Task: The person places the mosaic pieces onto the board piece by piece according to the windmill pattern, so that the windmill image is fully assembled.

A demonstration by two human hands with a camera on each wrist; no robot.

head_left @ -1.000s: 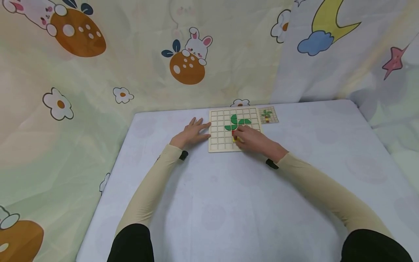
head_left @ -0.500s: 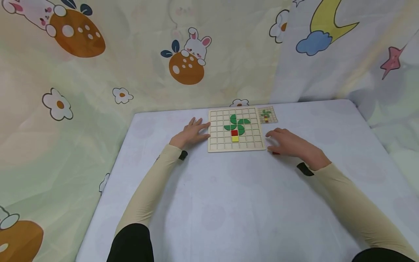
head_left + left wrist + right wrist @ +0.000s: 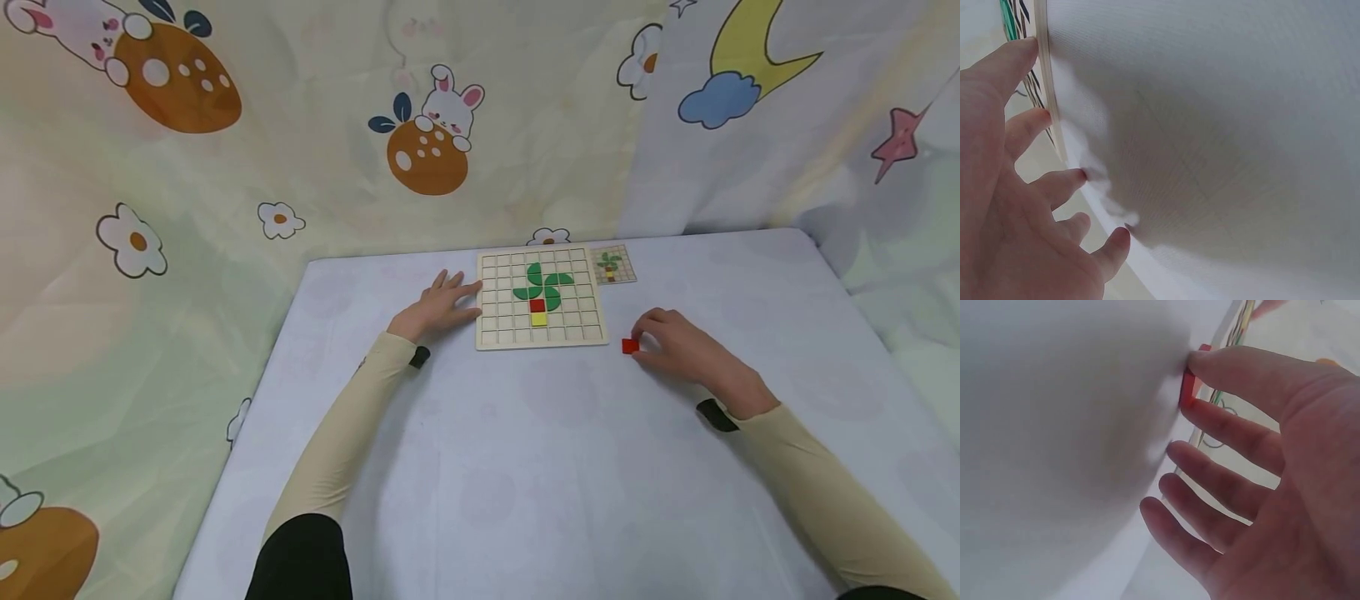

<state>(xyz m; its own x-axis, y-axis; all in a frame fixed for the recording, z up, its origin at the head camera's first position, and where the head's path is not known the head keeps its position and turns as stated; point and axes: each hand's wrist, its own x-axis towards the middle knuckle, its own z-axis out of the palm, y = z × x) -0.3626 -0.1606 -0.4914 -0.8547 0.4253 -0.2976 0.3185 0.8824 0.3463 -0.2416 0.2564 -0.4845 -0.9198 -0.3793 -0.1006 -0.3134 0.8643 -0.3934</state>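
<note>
My right hand has its thumb and index finger at a small red square block on the white table; the right wrist view shows the block pinched between them, its other fingers spread. To the left lies a wooden grid board bearing several green leaf-shaped pieces, a red square and a yellow square below it. My left hand rests beside the board, fingers spread, with thumb and index fingertip at its left edge; the left wrist view shows the board's side against these fingertips.
A small pattern card with a printed plant design lies against the board's upper right corner. The white-covered table meets a fabric backdrop printed with rabbits and flowers behind it.
My right hand has left the board and moved right and toward me, down to the red block on the table. The yellow and red squares on the board came into view. The left hand stays put.
</note>
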